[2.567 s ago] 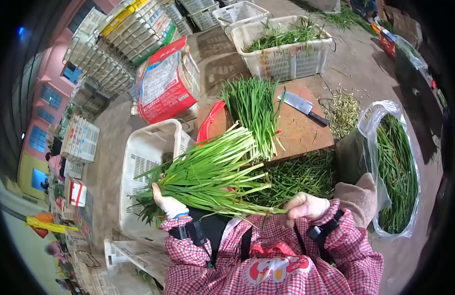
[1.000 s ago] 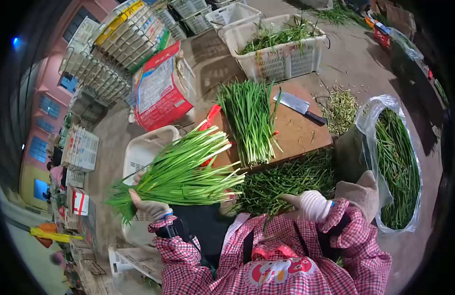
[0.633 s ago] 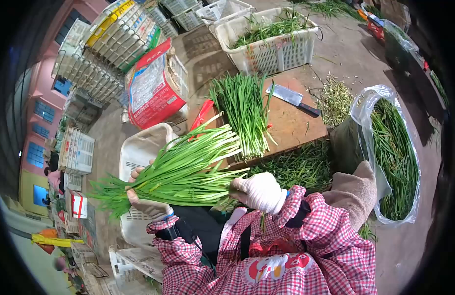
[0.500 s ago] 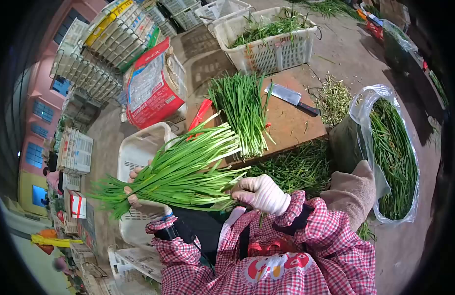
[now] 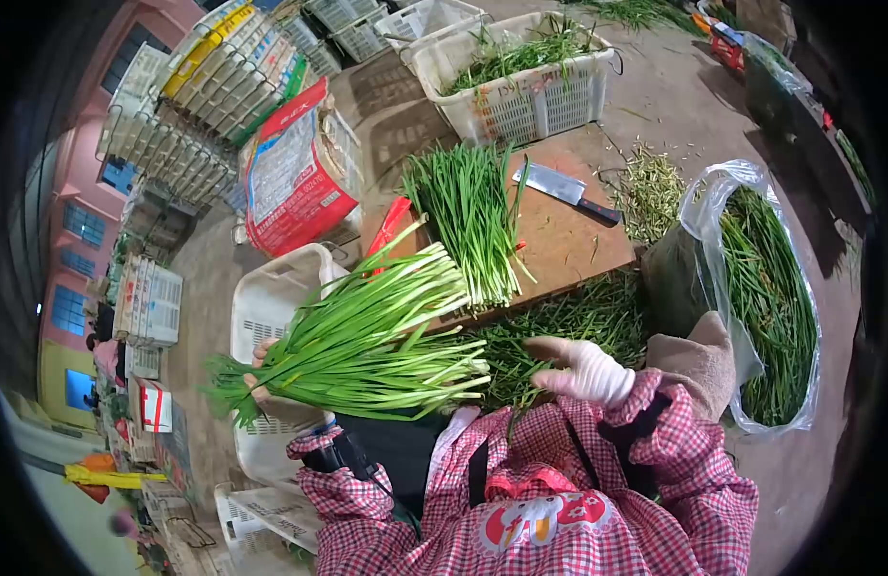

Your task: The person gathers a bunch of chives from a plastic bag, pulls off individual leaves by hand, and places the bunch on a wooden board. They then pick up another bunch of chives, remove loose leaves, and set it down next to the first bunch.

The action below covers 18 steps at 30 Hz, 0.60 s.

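My left hand (image 5: pixel 271 392) is wrapped round a bunch of green chives (image 5: pixel 367 355) near its leafy end; the pale cut ends fan out to the right. Gloved in white, my right hand (image 5: pixel 588 372) is off the bunch with its fingers apart and nothing in them, above loose chive leaves (image 5: pixel 598 322). Beyond the held bunch, another bundle of chives (image 5: pixel 468 211) lies on a brown board (image 5: pixel 588 254). On the same board rest a cleaver (image 5: pixel 564 187) with a black handle and a red strip (image 5: pixel 391 221).
A clear plastic bag (image 5: pixel 698 245) full of chives stands at the right. Chopped stalk ends (image 5: pixel 650 187) are heaped beside the board. A white crate (image 5: pixel 530 101) with greens stands behind it. At the left are a white basket (image 5: pixel 281 278), a red-and-white sack (image 5: pixel 300 182) and stacked crates (image 5: pixel 156 298).
My right hand has let go of the bunch's stalk ends and moved right, its fingers opening. The left hand keeps hold of the chives, which have shifted slightly right.
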{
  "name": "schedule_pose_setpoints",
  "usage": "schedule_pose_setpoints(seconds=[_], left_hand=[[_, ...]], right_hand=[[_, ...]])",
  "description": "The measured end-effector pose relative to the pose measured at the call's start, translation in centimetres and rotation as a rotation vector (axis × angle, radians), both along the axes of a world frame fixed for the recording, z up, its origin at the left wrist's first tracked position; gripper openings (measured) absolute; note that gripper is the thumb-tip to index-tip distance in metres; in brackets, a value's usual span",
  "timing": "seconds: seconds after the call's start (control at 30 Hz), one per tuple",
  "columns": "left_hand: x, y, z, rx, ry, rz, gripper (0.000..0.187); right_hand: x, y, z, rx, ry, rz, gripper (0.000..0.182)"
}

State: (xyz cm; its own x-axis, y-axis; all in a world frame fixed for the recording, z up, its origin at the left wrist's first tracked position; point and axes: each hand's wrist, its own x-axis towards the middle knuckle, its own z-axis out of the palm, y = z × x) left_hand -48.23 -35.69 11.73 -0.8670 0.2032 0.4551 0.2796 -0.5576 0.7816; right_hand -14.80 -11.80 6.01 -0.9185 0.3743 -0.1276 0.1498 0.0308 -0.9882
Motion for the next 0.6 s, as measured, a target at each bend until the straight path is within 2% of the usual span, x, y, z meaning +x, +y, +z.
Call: schedule_pose_setpoints(seconds=[0.07,0.1,0.13,0.2,0.23,0.27,0.33,0.37,0.4,0.47,0.53,0.6], left_hand=[[3.3,2.4,2.6,0.106,-0.135,0.081,0.050],[2.7,1.4,2.1,-0.022,-0.012,-0.023,0.053],[3.0,1.6,2.4,-0.020,-0.008,-0.023,0.053],[3.9,2.2,3.4,0.076,-0.216,-0.192,0.050],[4.9,3.1,4.3,0.152,-0.277,-0.192,0.049],[5.2,3.4,4.2,0.153,-0.272,-0.187,0.049],[5.2,3.1,4.5,0.175,-0.309,-0.214,0.045],[3.8,2.1,3.6,0.228,-0.337,-0.306,0.041],[2.7,1.5,2.5,0.358,-0.376,-0.373,0.038],[3.1,1.7,3.1,0.339,-0.482,-0.324,0.038],[2.5,1.5,2.6,0.365,-0.548,-0.264,0.038],[3.0,1.8,2.2,0.365,-0.543,-0.222,0.039]], right_hand=[[-2.6,0.2,1.0,-0.287,0.034,0.066,0.059],[-3.9,-0.2,0.4,-0.349,0.109,0.102,0.058],[-5.1,-0.5,0.9,-0.429,0.073,0.167,0.054],[-6.9,-1.5,1.9,-0.449,0.036,0.243,0.045],[-7.6,-2.0,2.1,-0.468,-0.008,0.220,0.034],[-8.1,-2.9,1.3,-0.437,0.019,0.152,0.028],[-8.8,-4.3,0.4,-0.544,0.059,-0.068,0.027],[-8.6,-4.4,0.3,-0.482,0.108,-0.091,0.024],[-8.8,-5.3,-0.2,-0.674,0.212,-0.164,0.021],[-9.1,-5.8,-0.1,-0.658,0.137,-0.290,0.020],[-9.1,-5.9,-0.7,-0.655,0.205,-0.362,0.023],[-8.9,-5.7,-1.5,-0.831,0.242,-0.469,0.026]])
